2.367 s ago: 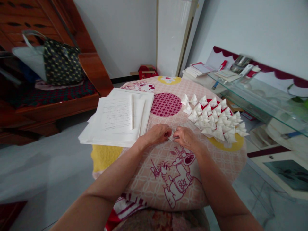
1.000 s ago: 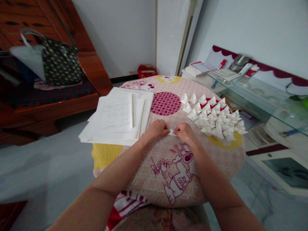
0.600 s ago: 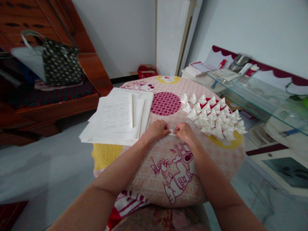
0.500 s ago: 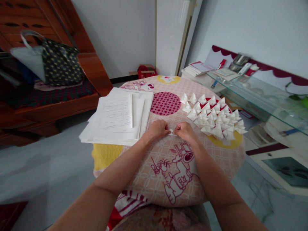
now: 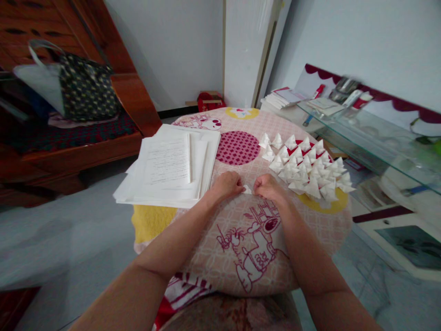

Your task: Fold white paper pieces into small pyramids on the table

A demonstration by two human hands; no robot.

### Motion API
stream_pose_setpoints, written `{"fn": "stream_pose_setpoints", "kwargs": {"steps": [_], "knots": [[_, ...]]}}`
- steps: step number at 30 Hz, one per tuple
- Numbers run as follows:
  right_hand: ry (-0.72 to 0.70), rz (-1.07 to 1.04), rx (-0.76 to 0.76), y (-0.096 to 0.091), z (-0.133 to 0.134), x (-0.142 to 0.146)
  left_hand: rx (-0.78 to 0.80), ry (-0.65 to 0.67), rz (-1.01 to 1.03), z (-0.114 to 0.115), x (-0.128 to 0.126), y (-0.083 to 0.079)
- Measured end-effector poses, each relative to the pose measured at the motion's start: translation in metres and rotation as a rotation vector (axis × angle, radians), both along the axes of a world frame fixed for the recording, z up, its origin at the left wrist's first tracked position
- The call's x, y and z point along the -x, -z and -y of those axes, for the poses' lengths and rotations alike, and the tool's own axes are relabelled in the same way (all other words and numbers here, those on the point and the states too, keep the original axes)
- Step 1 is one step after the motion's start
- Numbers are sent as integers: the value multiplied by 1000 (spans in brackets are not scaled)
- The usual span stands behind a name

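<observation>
Right hand sits slightly farther to the right than half a second earlier, leaving a narrow gap beside the small white paper.

That paper lies on the pink patterned surface between the two hands, its folds too small to read. The left hand seems to pinch its left edge, though the fingertips are partly hidden; the right hand's fingers are curled in and drawn together, just off the paper. Pointed white folded papers stand in rows to the right, and a stack of white sheets lies to the left, near the left forearm.
</observation>
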State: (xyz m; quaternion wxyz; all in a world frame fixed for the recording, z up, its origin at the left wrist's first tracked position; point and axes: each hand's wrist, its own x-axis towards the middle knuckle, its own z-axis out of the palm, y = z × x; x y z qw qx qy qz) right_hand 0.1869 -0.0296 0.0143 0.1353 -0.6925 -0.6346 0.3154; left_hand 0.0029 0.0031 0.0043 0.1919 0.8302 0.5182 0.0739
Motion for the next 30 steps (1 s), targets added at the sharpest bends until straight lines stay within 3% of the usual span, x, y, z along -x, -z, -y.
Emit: {"fn": "stream_pose_setpoints", "kwargs": {"steps": [5, 8, 17, 30], "knots": [[78, -88, 113, -6, 6, -3, 33, -29, 7, 6, 0, -7], [122, -170, 99, -10, 11, -3, 57, -15, 49, 9, 1, -8], [-30, -273, -72, -2, 9, -4, 173, 3, 305, 1, 8, 0], [-118, -249, -149, 6, 8, -2, 96, 70, 396, 3, 10, 2]]}}
